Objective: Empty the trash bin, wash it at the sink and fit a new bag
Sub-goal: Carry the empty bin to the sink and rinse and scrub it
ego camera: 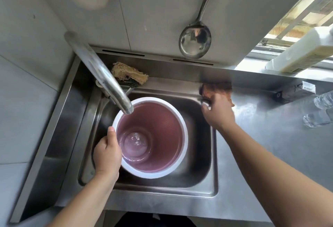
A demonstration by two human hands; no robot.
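Note:
A pink trash bin [158,127] with a white rim stands upright in the steel sink [201,154], with a little water pooled in its bottom. My left hand [106,152] grips the bin's left rim, thumb over the edge. The tap spout [108,80] ends just above the bin's far rim; no stream shows. My right hand [219,112] reaches to the sink's far right corner and lies on a brown cloth [216,88] on the counter, fingers curled over its near edge. The hand and cloth are blurred.
A frayed loofah scrubber [128,73] lies on the ledge behind the tap. A steel ladle [194,41] hangs on the wall. On the steel counter [270,145] to the right are clear plastic bottles [319,111], a dark block [292,92] and a white jug [302,51].

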